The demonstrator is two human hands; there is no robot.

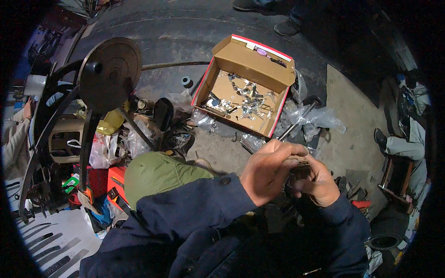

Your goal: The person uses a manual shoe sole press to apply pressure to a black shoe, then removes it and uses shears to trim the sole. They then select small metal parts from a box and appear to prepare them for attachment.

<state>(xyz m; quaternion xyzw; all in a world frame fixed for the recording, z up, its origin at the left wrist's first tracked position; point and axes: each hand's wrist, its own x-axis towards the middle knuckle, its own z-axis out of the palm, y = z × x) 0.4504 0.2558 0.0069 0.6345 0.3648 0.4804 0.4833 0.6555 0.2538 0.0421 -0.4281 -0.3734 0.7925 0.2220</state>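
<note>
My hands are raised close together in front of my dark blue jacket, just below an open cardboard box (241,69). My left hand (265,172) is closed, its fingers reaching over toward the right. My right hand (320,187) curls in from the other side, its thumb pressed inward. Between the fingers of both sits a small dark object (299,173), mostly covered, so its kind cannot be made out. Inside the red-edged box lie many small metal parts (248,99), several white bits among them. A purple and black item (262,52) rests on the box's far flap.
A round dark metal disc (110,74) on iron legs stands at the left. Clear plastic bags (327,118) and a metal rod (296,124) lie right of the box. Green cloth (162,173) covers my left knee. Another person's shoes (287,27) show at the far edge.
</note>
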